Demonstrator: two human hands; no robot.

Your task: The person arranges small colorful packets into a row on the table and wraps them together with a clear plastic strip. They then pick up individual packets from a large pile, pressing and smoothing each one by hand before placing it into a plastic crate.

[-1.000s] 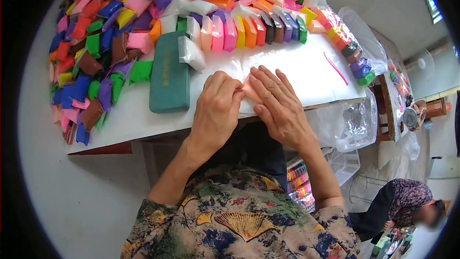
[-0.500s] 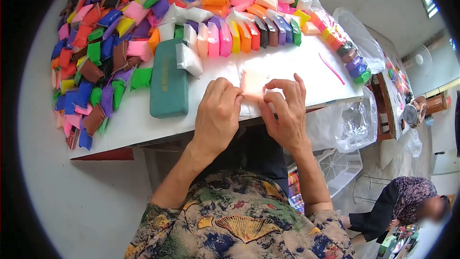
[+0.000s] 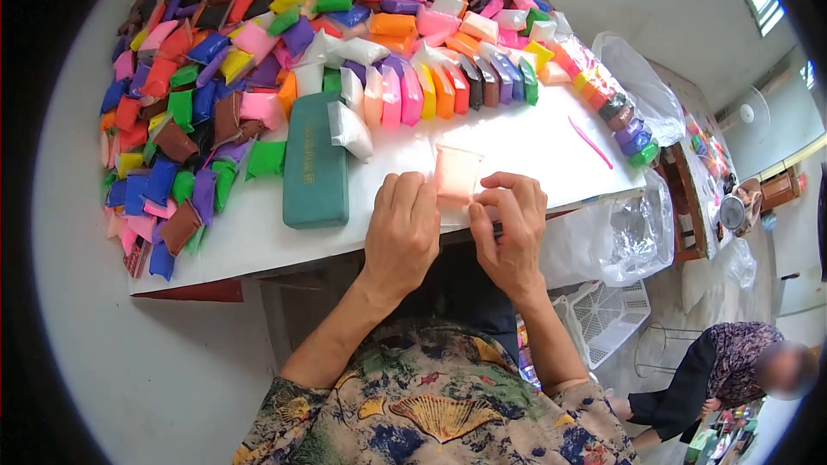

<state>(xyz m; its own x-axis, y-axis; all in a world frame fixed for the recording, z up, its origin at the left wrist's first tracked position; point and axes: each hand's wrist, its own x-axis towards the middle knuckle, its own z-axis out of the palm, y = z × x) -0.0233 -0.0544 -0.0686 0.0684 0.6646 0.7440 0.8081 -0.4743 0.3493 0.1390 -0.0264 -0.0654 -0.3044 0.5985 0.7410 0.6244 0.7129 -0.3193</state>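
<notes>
A flat peach-coloured packet (image 3: pixel 457 174) in clear wrap lies at the table's front edge between my hands. My left hand (image 3: pixel 402 228) is at its left lower corner, fingers curled together, with the fingertips hidden. On the right side, my right hand (image 3: pixel 508 228) has thumb and forefinger pinched at the packet's lower right corner. Left of my left hand lies a green case (image 3: pixel 315 164) with a white packet (image 3: pixel 350 131) leaning on it. Behind, packets of several colours (image 3: pixel 426 90) stand in a row.
A large heap of coloured packets (image 3: pixel 207 47) covers the back and left of the table. A pink tool (image 3: pixel 590 142) lies at the right, near a bagged row of packets (image 3: pixel 622 116). A person (image 3: pixel 724 370) is at the lower right, beyond a white basket (image 3: pixel 606 319).
The view has shifted, so the table items appear slightly lower. My left hand has moved down relative to the packet, and its fingertips no longer show at the packet's left side.
</notes>
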